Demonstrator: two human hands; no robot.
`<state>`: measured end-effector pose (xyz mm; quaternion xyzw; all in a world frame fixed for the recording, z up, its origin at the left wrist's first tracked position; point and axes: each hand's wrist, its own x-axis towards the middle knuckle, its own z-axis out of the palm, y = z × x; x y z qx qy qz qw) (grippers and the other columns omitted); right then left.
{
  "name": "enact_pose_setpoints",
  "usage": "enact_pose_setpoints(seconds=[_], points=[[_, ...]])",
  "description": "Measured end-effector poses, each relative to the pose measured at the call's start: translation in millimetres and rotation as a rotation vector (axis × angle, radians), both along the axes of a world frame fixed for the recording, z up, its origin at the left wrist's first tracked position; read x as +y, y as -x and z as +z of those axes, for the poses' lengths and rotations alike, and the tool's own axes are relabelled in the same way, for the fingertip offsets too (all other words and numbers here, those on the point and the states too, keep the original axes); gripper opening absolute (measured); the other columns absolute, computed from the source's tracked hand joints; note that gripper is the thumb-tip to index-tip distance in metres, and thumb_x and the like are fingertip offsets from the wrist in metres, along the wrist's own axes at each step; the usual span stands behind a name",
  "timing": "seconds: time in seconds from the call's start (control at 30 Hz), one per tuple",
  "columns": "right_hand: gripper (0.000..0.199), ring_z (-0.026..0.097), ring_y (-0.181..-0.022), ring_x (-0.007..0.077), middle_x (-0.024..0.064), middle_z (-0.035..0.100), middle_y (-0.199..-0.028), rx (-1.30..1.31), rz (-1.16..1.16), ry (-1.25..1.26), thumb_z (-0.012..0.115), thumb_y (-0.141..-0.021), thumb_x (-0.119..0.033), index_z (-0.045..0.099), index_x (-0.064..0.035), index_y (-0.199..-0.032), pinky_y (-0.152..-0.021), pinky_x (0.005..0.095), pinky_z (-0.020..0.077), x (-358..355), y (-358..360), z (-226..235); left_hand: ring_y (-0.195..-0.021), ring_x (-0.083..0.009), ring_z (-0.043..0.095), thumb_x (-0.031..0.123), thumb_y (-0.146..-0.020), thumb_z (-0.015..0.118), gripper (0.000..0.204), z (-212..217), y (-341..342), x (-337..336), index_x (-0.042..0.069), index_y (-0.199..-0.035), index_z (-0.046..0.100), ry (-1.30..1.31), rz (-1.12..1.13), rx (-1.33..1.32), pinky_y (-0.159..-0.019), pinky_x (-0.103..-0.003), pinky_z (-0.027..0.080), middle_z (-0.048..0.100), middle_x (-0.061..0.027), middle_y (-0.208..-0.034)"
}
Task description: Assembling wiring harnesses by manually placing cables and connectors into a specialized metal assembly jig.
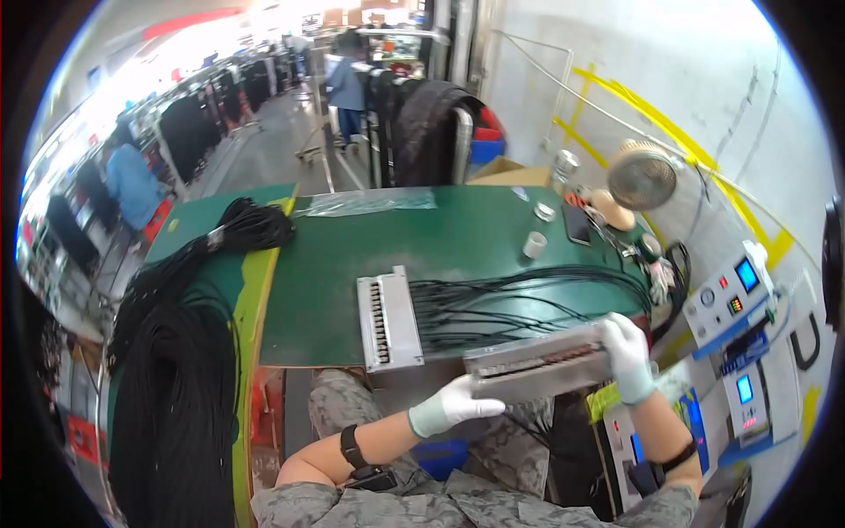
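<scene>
Left hand (pixel 453 407) and right hand (pixel 628 359), both white-gloved, are curled round 2 ends of a slotted gray metal box (pixel 539 368), near side of a green table (pixel 330 242); kinda busy room, clothes racks (pixel 187 128) far left.

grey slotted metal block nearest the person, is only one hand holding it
No, the white-gloved left hand and white-gloved right hand hold opposite ends of the grey slotted metal block.

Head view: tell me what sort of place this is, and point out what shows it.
Probably a factory or workshop floor: racks of dark hanging material stand beyond the green worktable, thick bundles of black cord lie at its left, and control units with lit screens stand at right.
</scene>
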<state>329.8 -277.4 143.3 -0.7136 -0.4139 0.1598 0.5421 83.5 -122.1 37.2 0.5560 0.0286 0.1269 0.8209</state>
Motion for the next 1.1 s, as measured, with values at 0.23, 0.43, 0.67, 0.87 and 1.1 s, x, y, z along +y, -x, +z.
enact_pose_setpoints(seconds=[0.23,0.43,0.67,0.87,1.1], points=[[0.05,0.061,-0.104,0.0313,0.0181,0.066,-0.108,-0.484,0.434,0.275,0.062,-0.089,-0.046,0.061,-0.0038,-0.115,-0.093,0.0382,0.0462,234,40,-29,-0.102,-0.0113,0.061,0.01,-0.088,0.071,0.041,-8,62,51,-0.001,-0.126,0.059,0.428,0.421,-0.035,-0.089,-0.027,0.049,0.064,-0.0045,-0.115],[0.066,0.056,-0.117,0.0335,0.0196,0.062,-0.122,-0.928,0.703,0.45,0.057,-0.086,-0.059,0.06,-0.0064,-0.125,-0.097,0.0413,0.0452,347,99,-79,-0.097,-0.0111,0.062,0.013,-0.085,0.074,0.036,-48,66,65,0.0,-0.118,0.065,0.246,0.489,0.186,-0.085,-0.027,0.05,0.068,-0.003,-0.108],[0.072,0.063,-0.105,0.0333,0.02,0.067,-0.108,-0.952,0.775,0.914,0.051,-0.084,-0.069,0.068,-0.0053,-0.112,-0.092,0.0405,0.0477,370,115,-43,-0.096,-0.0124,0.063,0.019,-0.081,0.079,0.043,-54,65,64,0.0,-0.117,0.066,0.129,0.524,0.292,-0.087,-0.027,0.05,0.069,-0.0043,-0.107],[0.051,0.066,-0.082,0.0343,0.0184,0.067,-0.08,-1.019,0.836,0.509,0.067,-0.079,-0.056,0.067,-0.0052,-0.076,-0.074,0.04,0.0512,266,111,30,-0.102,-0.0139,0.062,0.012,-0.081,0.079,0.046,-69,75,58,-0.001,-0.121,0.062,0.047,0.426,0.262,-0.091,-0.029,0.049,0.066,-0.0059,-0.114],[0.02,0.063,-0.078,0.019,0.0101,0.064,-0.08,-0.778,0.07,-0.09,0.073,-0.07,-0.013,0.063,0.0009,-0.081,-0.071,0.0335,0.0495,70,40,89,-0.107,-0.015,0.06,0.005,-0.081,0.075,0.05,-17,87,100,-0.005,-0.126,0.057,-0.374,0.256,0.09,-0.095,-0.034,0.049,0.065,-0.0097,-0.118]])
